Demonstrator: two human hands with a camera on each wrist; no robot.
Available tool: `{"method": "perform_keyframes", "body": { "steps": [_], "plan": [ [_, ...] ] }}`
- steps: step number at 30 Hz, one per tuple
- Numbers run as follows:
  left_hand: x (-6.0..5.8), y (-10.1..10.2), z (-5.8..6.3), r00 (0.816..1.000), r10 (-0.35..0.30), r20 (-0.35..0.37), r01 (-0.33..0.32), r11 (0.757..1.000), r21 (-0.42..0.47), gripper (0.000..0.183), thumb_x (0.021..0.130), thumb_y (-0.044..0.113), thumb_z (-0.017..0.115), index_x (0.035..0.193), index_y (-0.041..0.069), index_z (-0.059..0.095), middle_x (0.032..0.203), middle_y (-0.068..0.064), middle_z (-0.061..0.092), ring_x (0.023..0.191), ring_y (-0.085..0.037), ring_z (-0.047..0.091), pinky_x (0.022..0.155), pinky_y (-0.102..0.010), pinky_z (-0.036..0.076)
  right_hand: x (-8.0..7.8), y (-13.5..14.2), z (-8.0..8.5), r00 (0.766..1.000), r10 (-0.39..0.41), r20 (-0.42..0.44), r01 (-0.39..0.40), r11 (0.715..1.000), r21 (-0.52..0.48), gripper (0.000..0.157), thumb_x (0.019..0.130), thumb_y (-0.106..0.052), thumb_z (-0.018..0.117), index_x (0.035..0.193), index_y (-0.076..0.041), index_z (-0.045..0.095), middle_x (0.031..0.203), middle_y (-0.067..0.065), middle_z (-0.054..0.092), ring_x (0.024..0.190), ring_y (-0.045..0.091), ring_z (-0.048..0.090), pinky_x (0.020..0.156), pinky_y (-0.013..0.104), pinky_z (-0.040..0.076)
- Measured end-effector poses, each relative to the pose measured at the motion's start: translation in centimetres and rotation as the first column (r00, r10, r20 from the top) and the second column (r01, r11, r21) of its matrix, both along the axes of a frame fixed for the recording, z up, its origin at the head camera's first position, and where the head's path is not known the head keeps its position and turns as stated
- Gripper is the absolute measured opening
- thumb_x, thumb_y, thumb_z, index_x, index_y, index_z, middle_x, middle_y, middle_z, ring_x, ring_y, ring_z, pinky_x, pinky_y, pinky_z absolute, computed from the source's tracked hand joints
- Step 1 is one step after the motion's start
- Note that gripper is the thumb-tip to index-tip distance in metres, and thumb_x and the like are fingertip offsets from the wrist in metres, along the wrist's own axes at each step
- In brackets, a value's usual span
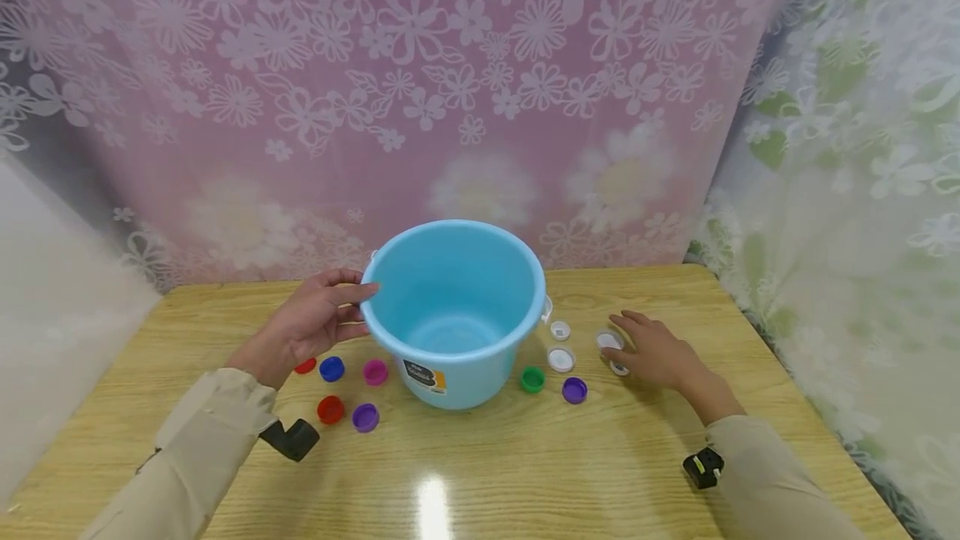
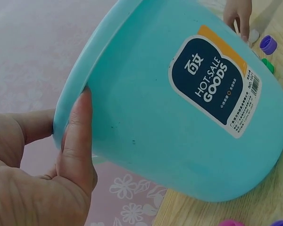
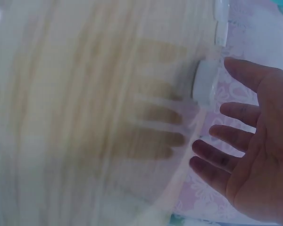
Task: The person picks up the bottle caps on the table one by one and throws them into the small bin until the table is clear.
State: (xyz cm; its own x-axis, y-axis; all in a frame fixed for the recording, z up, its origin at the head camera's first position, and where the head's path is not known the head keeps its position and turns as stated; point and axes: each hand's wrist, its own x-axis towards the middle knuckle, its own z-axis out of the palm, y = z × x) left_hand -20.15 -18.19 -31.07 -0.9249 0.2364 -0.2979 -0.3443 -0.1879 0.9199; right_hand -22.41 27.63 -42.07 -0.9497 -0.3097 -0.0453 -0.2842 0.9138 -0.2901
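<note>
Left hand (image 1: 318,315) on a blue bucket (image 1: 480,377), right hand (image 1: 660,354) at white caps (image 1: 561,359)

The bucket stands upright mid-way across a wood-grain worktop (image 1: 510,482). The left hand's grip pinches its rim on the left side. The right hand's grip is spread, fingers apart, just beside a white cap. Two red caps (image 1: 330,410), a blue cap (image 1: 332,369), a pink cap (image 1: 376,372) and a purple cap (image 1: 365,417) lie left of the bucket.

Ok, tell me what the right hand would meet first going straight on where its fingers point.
Probably the nearest white cap, just ahead of the right hand, though depth is unclear: the hand might pass above it.
</note>
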Motion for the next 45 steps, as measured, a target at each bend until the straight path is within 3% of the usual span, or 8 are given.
{"method": "perform_keyframes", "body": {
  "steps": [13,18,28,45],
  "plan": [
    [0.1,0.1,0.0,1.000,0.002,0.003,-0.003,1.000,0.010,0.037,0.093,0.012,0.065,0.117,0.004,0.039,0.092,-0.013,0.059,0.069,-0.019,0.067,0.070,-0.035,0.058,-0.1,-1.1,-0.2,0.998,-0.050,-0.037,0.050,0.999,-0.002,0.059,0.091,-0.035,0.065,0.138,-0.004,0.049,0.134,0.025,0.046,0.117,0.050,0.042,0.077,0.065,0.047],
    [0.2,0.2,-0.1,1.000,0.008,0.012,-0.009,1.000,0.013,0.036,0.093,0.012,0.064,0.118,0.004,0.039,0.091,-0.013,0.058,0.064,-0.017,0.065,0.070,-0.035,0.058,-0.2,-1.5,-0.1,0.998,-0.029,-0.049,0.028,1.000,-0.006,0.052,0.089,-0.028,0.069,0.133,-0.005,0.054,0.126,0.022,0.051,0.112,0.044,0.049,0.074,0.060,0.051],
    [0.1,0.0,0.2,1.000,-0.011,-0.003,0.011,1.000,0.027,0.035,0.093,0.011,0.064,0.115,0.005,0.037,0.087,-0.012,0.061,0.065,-0.018,0.066,0.068,-0.033,0.059,-0.7,-2.1,0.3,0.999,0.020,-0.046,-0.020,1.000,0.003,0.035,0.089,-0.019,0.068,0.120,-0.002,0.063,0.117,0.021,0.054,0.103,0.042,0.055,0.083,0.055,0.049],
    [-0.2,-0.1,0.2,1.000,-0.015,0.018,0.015,1.000,-0.008,0.038,0.093,0.013,0.064,0.121,0.002,0.040,0.096,-0.015,0.061,0.071,-0.022,0.069,0.070,-0.035,0.058,-0.9,-2.2,0.2,0.998,0.043,-0.046,-0.044,0.999,-0.012,0.032,0.088,-0.018,0.069,0.115,0.000,0.065,0.114,0.021,0.056,0.098,0.040,0.059,0.081,0.053,0.051]
  ]
}}
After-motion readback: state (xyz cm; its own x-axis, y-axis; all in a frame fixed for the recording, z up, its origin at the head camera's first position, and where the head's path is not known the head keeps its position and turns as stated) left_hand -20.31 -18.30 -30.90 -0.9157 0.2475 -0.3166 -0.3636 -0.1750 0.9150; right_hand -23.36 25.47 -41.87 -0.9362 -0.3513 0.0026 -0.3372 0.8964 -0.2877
